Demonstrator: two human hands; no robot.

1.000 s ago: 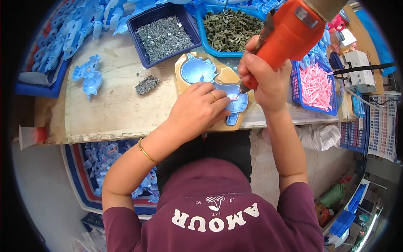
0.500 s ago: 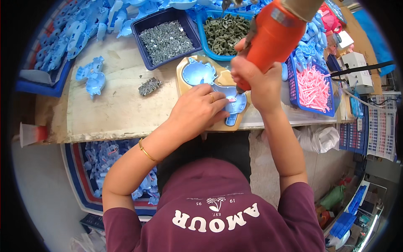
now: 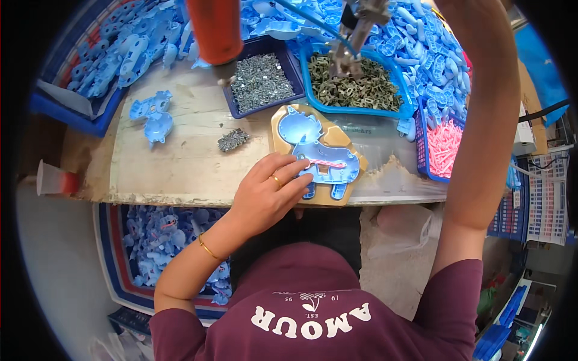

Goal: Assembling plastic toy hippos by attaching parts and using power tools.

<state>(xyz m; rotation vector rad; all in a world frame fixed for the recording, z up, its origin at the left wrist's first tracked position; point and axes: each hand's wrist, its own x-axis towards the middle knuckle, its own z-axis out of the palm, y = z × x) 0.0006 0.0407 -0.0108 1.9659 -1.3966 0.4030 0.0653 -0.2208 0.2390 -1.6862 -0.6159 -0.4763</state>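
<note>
A light-blue animal-shaped plastic shell half lies hollow side up in a tan fixture near the table's front edge. Inside its body is a long pink plastic piece. My left hand holds the shell at its left side, fingers over the rim, and a bit of thumb shows below the table edge. My right forearm stretches up past the top edge, so the hand is out of view. An orange power driver hangs at the upper left, apart from the shell.
Behind the fixture stand a dark-blue bin of screws and a light-blue tray of small dark-green parts. A metal mechanism hangs over the tray. A blue basket holds pink pieces. Loose blue shells and a screw pile lie left.
My right hand has let go of the orange driver and reached up out of view. The driver has swung to the upper left, off the shell. My left hand stays on the shell.
</note>
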